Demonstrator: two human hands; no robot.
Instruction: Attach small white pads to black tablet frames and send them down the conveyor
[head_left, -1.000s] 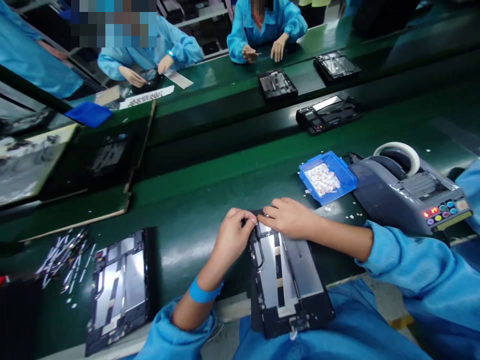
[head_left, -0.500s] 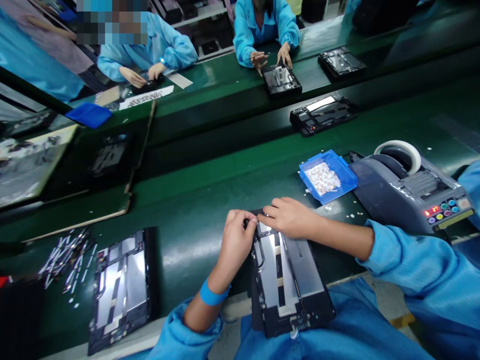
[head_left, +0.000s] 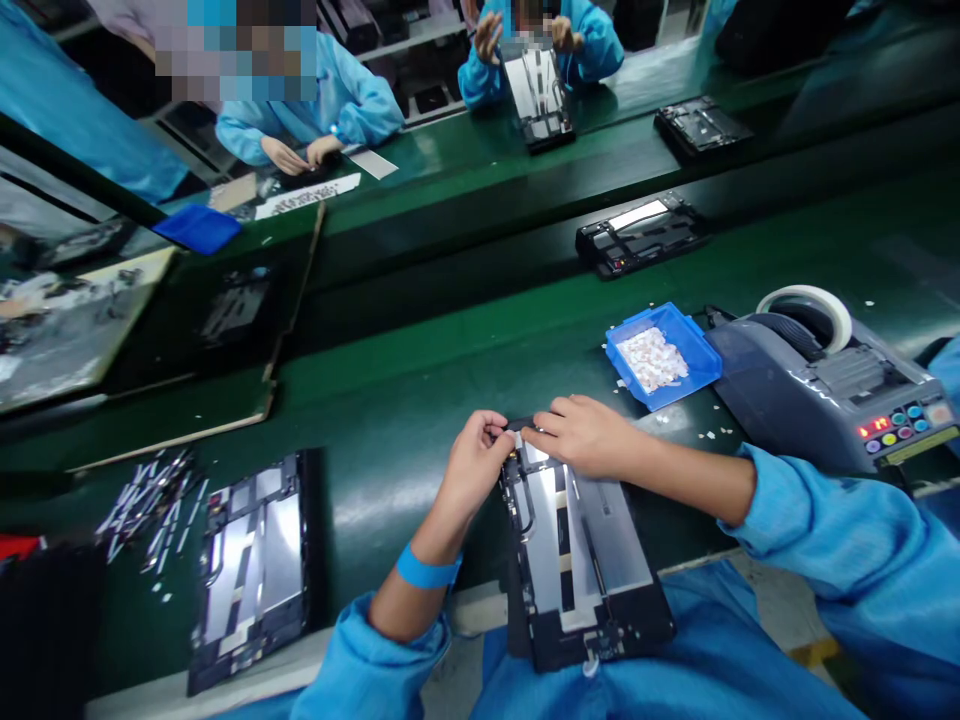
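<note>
An open tablet unit (head_left: 619, 535) with silvery panels and a black frame lies before me, its near end jutting past the bench edge. At its far left corner, my left hand (head_left: 474, 465) has curled fingers, with the thumb tip close to a small pale spot. My right hand (head_left: 589, 437) rests over the far end, its fingers bent and drawn together beside the left thumb. Whatever the fingertips pinch is too small or too covered to make out. A blue band (head_left: 427, 570) circles my left wrist.
A second open tablet unit (head_left: 274, 540) lies to the left, near a pile of thin strips (head_left: 154, 505). Right of my hands are a blue tray (head_left: 694, 350) of small pale pieces and a tape dispenser (head_left: 810, 400). Across the bench, a co-worker holds up another unit (head_left: 536, 95).
My left fingers have shifted slightly at the tablet's corner, while my right hand stays nearly in place. Across the bench, the co-worker has tilted a unit upright. The view has shifted slightly.
</note>
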